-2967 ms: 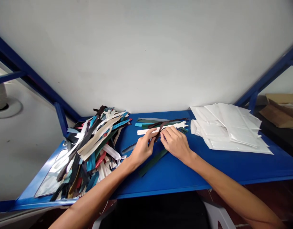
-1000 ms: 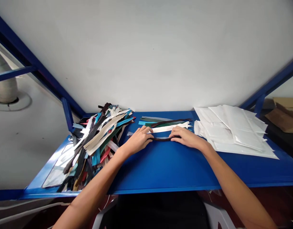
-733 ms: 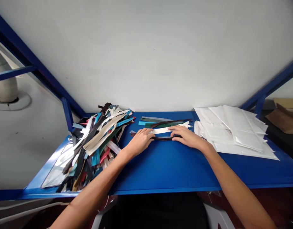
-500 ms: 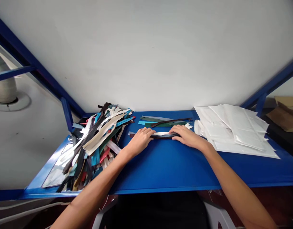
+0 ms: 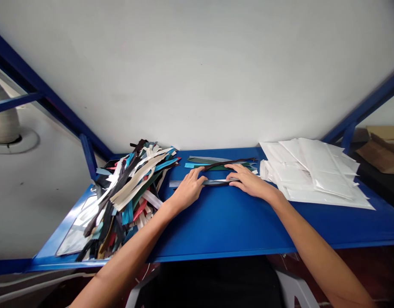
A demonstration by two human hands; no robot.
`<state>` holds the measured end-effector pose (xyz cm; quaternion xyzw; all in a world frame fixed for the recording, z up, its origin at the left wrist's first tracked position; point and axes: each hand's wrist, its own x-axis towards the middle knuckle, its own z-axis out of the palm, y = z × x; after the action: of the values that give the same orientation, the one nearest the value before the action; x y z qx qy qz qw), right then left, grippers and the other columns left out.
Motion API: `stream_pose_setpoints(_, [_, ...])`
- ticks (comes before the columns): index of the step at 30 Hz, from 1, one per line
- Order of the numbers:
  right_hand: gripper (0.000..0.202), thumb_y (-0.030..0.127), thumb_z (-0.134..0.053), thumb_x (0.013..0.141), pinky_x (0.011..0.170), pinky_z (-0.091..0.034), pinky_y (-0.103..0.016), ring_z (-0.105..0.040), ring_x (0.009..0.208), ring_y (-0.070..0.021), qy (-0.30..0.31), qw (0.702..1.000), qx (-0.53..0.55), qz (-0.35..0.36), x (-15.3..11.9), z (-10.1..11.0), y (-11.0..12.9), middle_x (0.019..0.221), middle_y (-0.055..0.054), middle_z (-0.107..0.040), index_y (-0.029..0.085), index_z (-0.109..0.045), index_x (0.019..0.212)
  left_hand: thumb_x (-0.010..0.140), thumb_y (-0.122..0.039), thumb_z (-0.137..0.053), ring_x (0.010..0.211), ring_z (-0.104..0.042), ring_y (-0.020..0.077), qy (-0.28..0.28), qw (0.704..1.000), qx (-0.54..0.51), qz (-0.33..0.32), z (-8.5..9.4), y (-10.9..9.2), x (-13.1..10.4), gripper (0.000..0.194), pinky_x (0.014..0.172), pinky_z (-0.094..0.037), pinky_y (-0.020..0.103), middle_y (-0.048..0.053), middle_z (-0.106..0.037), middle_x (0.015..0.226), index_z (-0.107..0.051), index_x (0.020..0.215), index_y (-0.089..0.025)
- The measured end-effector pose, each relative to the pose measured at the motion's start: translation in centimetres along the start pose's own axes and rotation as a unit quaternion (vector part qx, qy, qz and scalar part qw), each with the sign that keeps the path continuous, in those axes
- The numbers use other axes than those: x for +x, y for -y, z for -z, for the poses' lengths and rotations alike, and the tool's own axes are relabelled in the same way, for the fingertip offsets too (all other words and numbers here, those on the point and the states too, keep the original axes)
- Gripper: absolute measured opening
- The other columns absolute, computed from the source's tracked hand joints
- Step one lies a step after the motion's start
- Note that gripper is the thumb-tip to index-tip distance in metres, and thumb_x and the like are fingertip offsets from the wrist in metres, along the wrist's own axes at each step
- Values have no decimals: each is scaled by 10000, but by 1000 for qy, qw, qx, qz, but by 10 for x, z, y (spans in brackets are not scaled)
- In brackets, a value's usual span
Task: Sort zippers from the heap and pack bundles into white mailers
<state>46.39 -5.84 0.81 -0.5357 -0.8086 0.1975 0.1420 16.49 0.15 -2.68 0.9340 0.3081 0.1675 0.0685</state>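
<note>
Across the blue table in front of me lies a small bundle of zippers, light grey-blue, white and dark strips side by side. My left hand rests over its left part, thumb and forefinger apart, while a grey-blue end sticks out to the left. Over the right part lies my right hand, its fingers spread. Both forefingers reach toward a dark zipper, which lies along a second group of green, grey and blue zippers just behind. Palms and some fingertips are hidden.
A tall heap of many-coloured zippers covers the table's left side. White plastic bags are stacked at the right. The white wall rises behind, and blue frame bars stand at both sides. Brown cardboard lies far right.
My fingers have opened from around the front bundle, and my forefingers have moved away from me toward the dark zipper. Less white shows in the bundle now; more grey-blue shows.
</note>
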Motion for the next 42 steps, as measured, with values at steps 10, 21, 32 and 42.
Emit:
stream_pose_setpoints(10, [349, 476, -476, 1077, 1179, -421, -579, -533, 1409, -380, -9, 1000, 6, 6, 2, -1, 0, 1432, -129, -673, 256, -731, 1168, 1078, -176, -495, 1460, -514, 337, 12, 999, 31, 23, -6, 0, -1, 268, 1132, -484, 564, 175, -525, 1575, -570, 1329, -232])
stream_pose_setpoints(21, [263, 405, -479, 1068, 1088, -488, -542, -552, 1374, -367, -2, 1000, 6, 14, 1, 1, 5, 1550, -131, -544, 254, -691, 1108, 1073, -138, -465, 1137, -561, 318, 50, 995, 90, 16, 10, -8, 1, 292, 927, -479, 456, 114, -650, 1280, -580, 1326, -227])
stream_pose_setpoints(32, [392, 435, -522, 1063, 1032, -513, -530, -601, 1249, -351, 9, 1000, 11, -22, -1, 1, 7, 1323, -123, -681, 297, -625, 1416, 1056, -83, -442, 1124, -627, 292, 61, 997, 42, 11, 11, -8, 0, 396, 936, -526, 446, 110, -676, 1268, -576, 1405, -214])
stream_pose_setpoints(42, [458, 523, -427, 1125, 1326, -130, -704, -401, 1584, -382, -27, 995, -87, 38, 5, -9, -11, 1647, -134, -530, 241, -730, 1323, 1070, -86, -414, 1521, -495, 300, 13, 999, 29, -26, -9, 5, 0, 398, 1256, -416, 566, 148, -518, 1641, -620, 1390, -199])
